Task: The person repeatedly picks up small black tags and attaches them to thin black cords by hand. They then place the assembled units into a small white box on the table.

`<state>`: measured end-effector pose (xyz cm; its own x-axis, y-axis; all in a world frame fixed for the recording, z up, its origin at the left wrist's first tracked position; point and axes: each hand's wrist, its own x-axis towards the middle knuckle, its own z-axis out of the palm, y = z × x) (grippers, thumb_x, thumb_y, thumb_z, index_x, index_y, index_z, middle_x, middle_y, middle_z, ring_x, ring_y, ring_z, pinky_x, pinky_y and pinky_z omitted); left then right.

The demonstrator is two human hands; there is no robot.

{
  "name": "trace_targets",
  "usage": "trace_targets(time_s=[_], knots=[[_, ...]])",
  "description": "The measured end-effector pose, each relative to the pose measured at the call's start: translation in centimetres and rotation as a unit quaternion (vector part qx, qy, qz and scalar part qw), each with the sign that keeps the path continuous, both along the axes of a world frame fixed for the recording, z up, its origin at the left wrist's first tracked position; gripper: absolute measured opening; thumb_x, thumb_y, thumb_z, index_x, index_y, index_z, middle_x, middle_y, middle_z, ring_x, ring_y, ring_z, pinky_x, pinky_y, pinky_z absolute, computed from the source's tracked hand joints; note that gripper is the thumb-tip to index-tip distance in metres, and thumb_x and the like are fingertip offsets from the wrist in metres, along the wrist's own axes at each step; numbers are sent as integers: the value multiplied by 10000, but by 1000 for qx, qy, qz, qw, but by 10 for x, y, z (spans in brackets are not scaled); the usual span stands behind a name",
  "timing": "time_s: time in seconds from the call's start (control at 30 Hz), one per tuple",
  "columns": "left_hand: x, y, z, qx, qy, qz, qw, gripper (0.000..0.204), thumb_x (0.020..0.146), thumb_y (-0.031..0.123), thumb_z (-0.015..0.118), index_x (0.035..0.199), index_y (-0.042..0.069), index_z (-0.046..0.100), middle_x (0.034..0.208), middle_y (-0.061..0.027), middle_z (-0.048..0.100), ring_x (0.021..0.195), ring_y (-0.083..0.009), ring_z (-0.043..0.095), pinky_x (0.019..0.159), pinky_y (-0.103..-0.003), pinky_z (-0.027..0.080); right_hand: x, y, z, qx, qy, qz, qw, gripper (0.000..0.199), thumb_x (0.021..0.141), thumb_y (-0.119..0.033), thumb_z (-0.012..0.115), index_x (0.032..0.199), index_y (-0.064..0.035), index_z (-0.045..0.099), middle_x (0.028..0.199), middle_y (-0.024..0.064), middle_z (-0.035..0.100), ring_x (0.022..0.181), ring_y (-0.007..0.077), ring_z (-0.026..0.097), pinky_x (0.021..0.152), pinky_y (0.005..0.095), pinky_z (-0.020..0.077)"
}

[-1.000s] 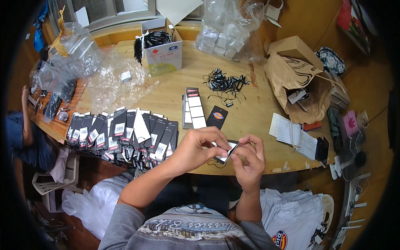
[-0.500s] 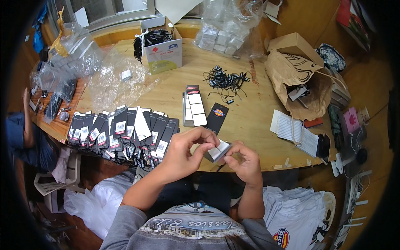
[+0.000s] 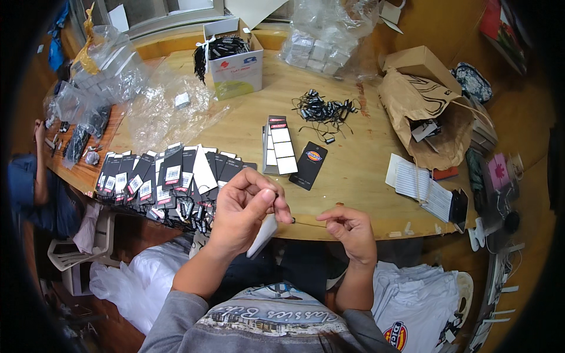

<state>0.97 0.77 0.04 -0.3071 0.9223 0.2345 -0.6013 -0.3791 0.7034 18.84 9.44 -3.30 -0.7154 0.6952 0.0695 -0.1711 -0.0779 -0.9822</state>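
Observation:
My left hand [image 3: 246, 207] is closed in front of me at the table's near edge, thumb against its fingers. A pale hang tag [image 3: 263, 236] shows edge-on below those fingers, seemingly held by them. A small dark tip, perhaps of a tag string [image 3: 292, 220], sticks out beside the fingertips. To its right, my right hand [image 3: 353, 232] is closed with thumb and forefinger together; whatever they pinch is too small to make out. Beyond the hands lie a black hang tag [image 3: 309, 166] with a coloured logo and a stack of tags with white label panels [image 3: 281, 147].
Strung black tags [image 3: 150, 179] overlap at the left table edge. Black strings [image 3: 325, 112] lie tangled ahead, near a box of strings [image 3: 236, 76]. A paper bag [image 3: 415, 115] and papers [image 3: 419, 187] are right. Another person's arm [image 3: 40, 165] shows far left.
My hands have moved apart, the left one drawing back leftward with the tag. The tag, earlier between both hands with its face showing, is now edge-on below my left hand.

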Motion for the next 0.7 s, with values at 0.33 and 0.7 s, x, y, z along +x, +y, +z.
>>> trace_targets(time_s=[0.33,0.7], knots=[[6,-5,10,50,-87,-32,994,65,796,50,503,803,50,438,855,-132,511,574,-93,451,536,-190,400,-40,-26,-11,31,-84,81,993,188,680,-38,650,837,45,587,646,18,563,593,47,488,523,183,392],[3,-12,9,61,-131,-58,988,47,796,61,507,817,56,465,819,-117,509,544,-85,420,517,-188,361,-59,-27,-16,-95,-3,114,989,162,748,-58,585,870,28,522,693,17,543,631,40,485,554,168,387]])
